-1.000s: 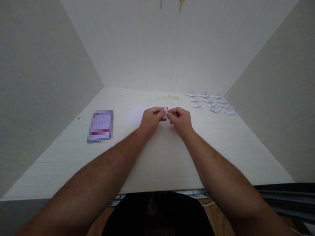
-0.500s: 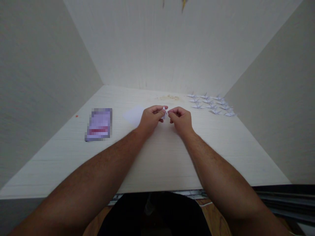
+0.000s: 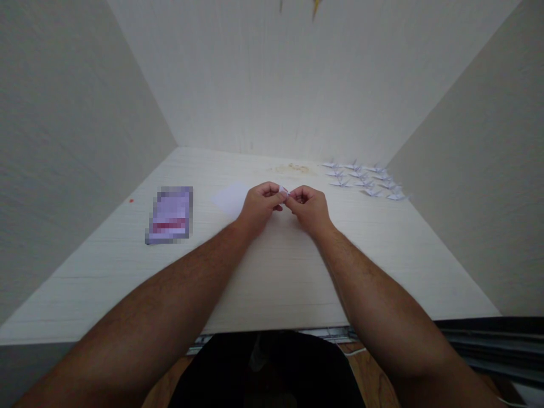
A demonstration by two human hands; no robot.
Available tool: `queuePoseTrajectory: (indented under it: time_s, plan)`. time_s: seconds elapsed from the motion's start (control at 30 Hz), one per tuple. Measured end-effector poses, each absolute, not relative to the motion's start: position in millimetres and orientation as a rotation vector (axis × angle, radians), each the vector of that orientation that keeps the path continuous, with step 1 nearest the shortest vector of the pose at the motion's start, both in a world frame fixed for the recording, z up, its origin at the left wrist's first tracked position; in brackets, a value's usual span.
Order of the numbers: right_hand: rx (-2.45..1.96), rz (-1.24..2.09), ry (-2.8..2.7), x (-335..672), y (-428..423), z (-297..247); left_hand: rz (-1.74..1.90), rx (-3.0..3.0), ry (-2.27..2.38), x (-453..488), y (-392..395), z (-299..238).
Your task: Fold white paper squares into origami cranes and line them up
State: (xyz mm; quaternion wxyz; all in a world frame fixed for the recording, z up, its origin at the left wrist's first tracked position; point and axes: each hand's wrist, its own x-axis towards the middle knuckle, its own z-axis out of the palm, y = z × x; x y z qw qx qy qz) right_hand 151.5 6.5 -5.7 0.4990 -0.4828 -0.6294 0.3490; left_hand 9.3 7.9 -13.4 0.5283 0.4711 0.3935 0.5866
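My left hand [image 3: 260, 205] and my right hand [image 3: 310, 208] meet at the middle of the pale wooden table [image 3: 272, 283]. Both pinch a small folded piece of white paper [image 3: 284, 191] between thumb and fingers; only a sliver of it shows between the fingertips. The hands rest low over the tabletop, knuckles toward me. A flat white paper sheet [image 3: 230, 198] lies just left of my left hand.
Several small folded paper cranes [image 3: 365, 180] stand in rows at the back right. A purple packet [image 3: 170, 214] lies at the left, with a tiny red speck [image 3: 131, 200] beyond it. Walls enclose the table on three sides. A brownish stain [image 3: 293, 168] marks the back.
The two hands have closed in on each other and less of the folded paper shows between the fingers. The view has shifted slightly.
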Motion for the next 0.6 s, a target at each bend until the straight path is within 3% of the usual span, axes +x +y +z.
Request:
queuePoseTrajectory:
  time_s: [0.6]
  plan:
    - [-1.152, 0.711, -1.669, 150.5, 2.6, -1.8, 1.491, 1.094, 0.968, 20.9, 3.8, -9.6]
